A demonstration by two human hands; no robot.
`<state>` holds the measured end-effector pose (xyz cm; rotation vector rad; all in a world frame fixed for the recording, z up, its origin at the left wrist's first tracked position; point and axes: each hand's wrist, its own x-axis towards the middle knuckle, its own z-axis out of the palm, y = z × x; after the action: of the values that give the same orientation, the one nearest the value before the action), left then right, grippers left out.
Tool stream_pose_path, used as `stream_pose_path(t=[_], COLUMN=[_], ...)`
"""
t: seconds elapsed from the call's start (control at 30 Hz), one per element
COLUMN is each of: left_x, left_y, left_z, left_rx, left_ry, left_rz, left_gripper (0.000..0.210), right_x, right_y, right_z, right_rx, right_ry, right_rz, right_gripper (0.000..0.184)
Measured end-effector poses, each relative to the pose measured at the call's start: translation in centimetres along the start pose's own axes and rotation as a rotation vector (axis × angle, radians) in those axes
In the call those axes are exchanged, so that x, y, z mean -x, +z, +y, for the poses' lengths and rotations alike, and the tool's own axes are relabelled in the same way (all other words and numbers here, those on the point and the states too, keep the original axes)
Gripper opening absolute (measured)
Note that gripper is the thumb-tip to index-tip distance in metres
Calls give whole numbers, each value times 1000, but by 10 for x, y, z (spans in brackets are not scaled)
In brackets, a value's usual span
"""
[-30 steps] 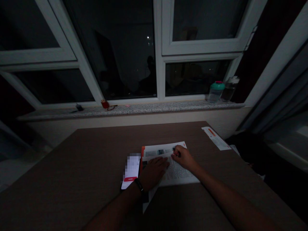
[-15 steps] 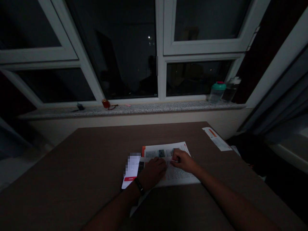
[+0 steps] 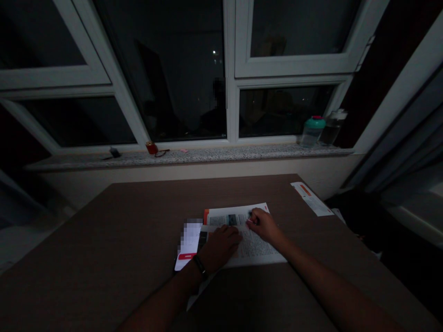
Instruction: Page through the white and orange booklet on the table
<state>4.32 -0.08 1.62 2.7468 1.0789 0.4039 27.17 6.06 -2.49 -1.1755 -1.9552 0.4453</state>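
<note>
My left hand (image 3: 221, 244) lies over printed pages (image 3: 258, 246), its fingers stretched forward and resting on the paper. A dark band circles that wrist. Just right of it, my right hand (image 3: 261, 223) is closed in a pinch above the upper part of the pages. A small pale, pinkish bit shows at its fingertips; too dark and small to name. A second page with an orange corner and pictures shows behind the nearer sheet. Beside my left hand lies a phone (image 3: 188, 240) with a lit screen, partly under my wrist.
A paper strip (image 3: 311, 199) lies at the right edge of the brown table (image 3: 145, 216). On the windowsill (image 3: 207, 156) behind stand a teal-lidded bottle (image 3: 313, 131), a clear bottle (image 3: 332, 128) and a small red jar (image 3: 151, 147). A dark curtain hangs at right.
My right hand has moved slightly up the page, away from me. My left hand stays on the paper with its fingers shifted a little to the right.
</note>
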Motion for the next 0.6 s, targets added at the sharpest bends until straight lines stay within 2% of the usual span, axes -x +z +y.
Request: stream_pose_path(t=[0.33, 0.43, 0.6], left_x=[1, 2, 2], left_y=[2, 1, 0], left_z=[-2, -1, -1], left_rx=[-3, -17, -17], left_ry=[15, 4, 2], left_rz=[-5, -5, 3], left_gripper=[34, 32, 24], right_x=[1, 4, 7], right_y=[-7, -7, -8], right_z=[0, -3, -10], right_rx=[-136, -156, -111], right_ry=[166, 122, -55], right_rz=[84, 12, -147], right_gripper=[21, 22, 20])
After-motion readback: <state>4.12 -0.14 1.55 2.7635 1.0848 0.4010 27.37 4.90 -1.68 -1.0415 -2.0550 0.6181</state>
